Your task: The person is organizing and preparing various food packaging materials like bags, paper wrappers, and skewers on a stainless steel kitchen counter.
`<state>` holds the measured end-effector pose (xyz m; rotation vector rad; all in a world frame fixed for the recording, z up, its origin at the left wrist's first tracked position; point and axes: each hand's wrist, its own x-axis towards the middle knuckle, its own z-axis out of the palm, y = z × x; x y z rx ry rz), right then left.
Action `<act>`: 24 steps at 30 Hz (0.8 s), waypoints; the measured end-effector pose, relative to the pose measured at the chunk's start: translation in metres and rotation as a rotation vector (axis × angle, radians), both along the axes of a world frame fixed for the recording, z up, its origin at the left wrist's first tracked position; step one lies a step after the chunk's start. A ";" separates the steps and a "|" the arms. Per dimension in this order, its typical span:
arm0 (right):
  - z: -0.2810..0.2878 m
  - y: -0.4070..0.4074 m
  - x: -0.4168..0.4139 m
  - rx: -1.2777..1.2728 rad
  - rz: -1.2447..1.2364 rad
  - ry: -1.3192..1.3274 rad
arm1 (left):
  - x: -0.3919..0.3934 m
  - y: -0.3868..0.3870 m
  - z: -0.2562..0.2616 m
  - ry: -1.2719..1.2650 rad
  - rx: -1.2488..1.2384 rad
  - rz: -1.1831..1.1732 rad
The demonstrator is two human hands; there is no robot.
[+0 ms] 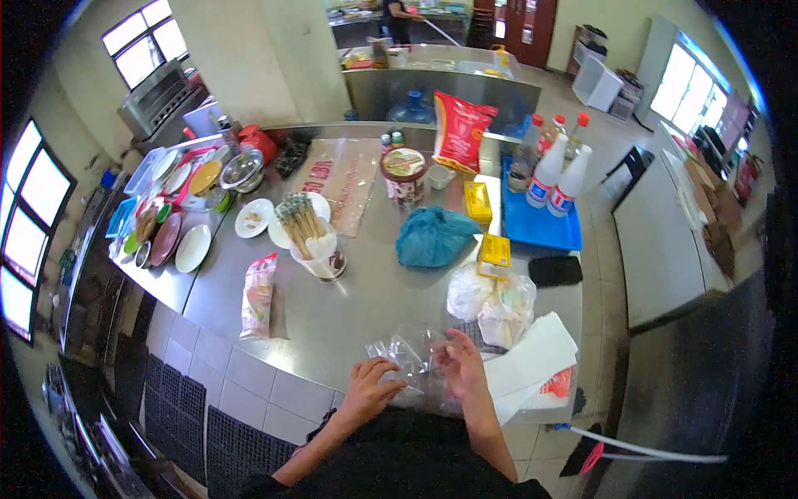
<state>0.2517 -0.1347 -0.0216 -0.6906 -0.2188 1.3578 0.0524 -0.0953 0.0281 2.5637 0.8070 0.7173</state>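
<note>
Near the front edge of the steel table (368, 293), a clear plastic bag (411, 349) is between my two hands. My left hand (374, 388) has its fingers bent over the bag's near left side. At the bag's right side, my right hand (462, 365) pinches it with curled fingers; the exact contact is hard to see through the shiny film. Just beyond the right hand are knotted plastic bags with pale contents (506, 305). White paper sheets (536, 358) lie to its right, partly over a red-and-white packet (557, 383).
Skewers stand in a tub (321, 265), near a wrapped packet (259, 296). A teal bag (436, 237), yellow boxes (478, 201), a phone (555, 271) and a blue tray (542, 231) with bottles sit further out. Dishes (193, 248) crowd the left. A person (399, 19) stands far back.
</note>
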 end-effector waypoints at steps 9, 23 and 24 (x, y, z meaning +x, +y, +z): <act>0.062 0.002 -0.014 -0.098 -0.082 -0.457 | -0.013 0.027 0.004 -0.075 -0.204 0.147; 0.093 0.051 -0.069 0.098 0.006 -1.445 | -0.058 0.240 0.007 -0.095 0.005 0.691; 0.070 0.051 -0.077 0.032 0.103 -1.325 | -0.057 0.251 -0.003 -0.105 0.004 0.689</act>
